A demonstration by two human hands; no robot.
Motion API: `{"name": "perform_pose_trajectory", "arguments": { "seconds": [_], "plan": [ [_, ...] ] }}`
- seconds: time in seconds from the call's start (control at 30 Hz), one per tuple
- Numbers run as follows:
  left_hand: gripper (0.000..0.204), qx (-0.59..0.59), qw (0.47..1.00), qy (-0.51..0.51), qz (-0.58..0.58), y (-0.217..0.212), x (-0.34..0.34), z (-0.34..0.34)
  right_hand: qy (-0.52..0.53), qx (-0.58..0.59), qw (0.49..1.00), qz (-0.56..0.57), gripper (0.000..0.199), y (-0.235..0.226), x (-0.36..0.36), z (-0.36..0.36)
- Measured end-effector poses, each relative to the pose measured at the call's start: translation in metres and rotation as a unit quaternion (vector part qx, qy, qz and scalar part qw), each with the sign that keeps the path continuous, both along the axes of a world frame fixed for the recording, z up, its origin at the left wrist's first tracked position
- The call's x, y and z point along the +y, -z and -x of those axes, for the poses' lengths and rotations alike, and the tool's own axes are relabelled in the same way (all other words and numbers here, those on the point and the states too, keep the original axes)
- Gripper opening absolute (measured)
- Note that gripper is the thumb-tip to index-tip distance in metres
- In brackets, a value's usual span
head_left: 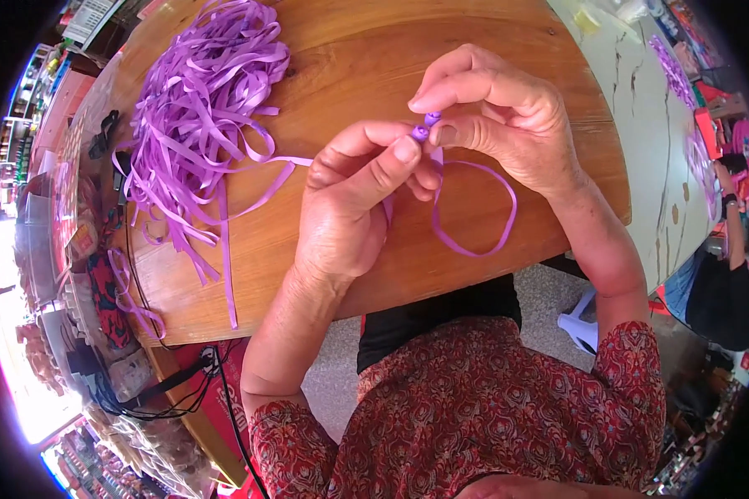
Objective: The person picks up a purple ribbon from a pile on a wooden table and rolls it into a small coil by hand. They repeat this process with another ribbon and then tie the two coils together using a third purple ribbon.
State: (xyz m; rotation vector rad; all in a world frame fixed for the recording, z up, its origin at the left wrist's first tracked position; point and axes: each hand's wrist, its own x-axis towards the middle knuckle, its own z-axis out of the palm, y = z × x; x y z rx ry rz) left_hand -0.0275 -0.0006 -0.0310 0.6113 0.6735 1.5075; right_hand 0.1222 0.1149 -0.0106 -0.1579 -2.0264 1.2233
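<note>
Pinching on my left: My left hand point(341, 200) is holding a small purple roll point(420, 133), the fingers nearly closed on it at the thumb and forefinger tips, the others curling in underneath.
Pinching on my right: My right hand point(528, 121) is nipping a second purple roll point(432, 118), thumb and forefinger parting by little more than its width, the other fingers bending loosely.
Rolls: They are sitting just beside each other above the wooden surface point(341, 50); I cannot tell whether they are touching.
Pile point(200, 116): This tangled purple ribbon is spreading over the left part of the surface, loose ends trailing toward the near edge.
Strand point(287, 160): It is running from the pile to my left hand and passing out of sight behind it.
Loop point(514, 208): Purple ribbon is curving out below my right hand.
White marbled surface point(641, 141): It is standing to the right of the wooden one, more purple ribbon point(672, 71) lying at its far side.
</note>
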Motion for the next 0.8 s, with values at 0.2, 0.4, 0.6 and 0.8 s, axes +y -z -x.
{"name": "perform_pose_trajectory", "arguments": {
  "seconds": [0.2,0.4,0.6,0.8],
  "plan": [
    [0.008,-0.001,0.999,-0.004,-0.04,0.003,0.001,0.003,-0.028,-0.028,0.997,0.06,0.022,-0.002,-0.002,0.001],
    [0.007,0.012,0.999,-0.042,0.024,0.001,0.0,-0.001,-0.053,-0.05,0.996,0.056,0.024,0.003,-0.001,0.003],
    [0.009,0.015,0.991,-0.128,-0.03,0.001,0.001,-0.003,0.043,-0.033,0.998,0.018,0.031,-0.002,-0.005,0.0],
    [0.01,0.015,0.994,-0.098,-0.053,0.0,-0.001,-0.005,0.024,-0.025,0.999,-0.034,0.032,-0.002,-0.011,0.002]
  ]
}}
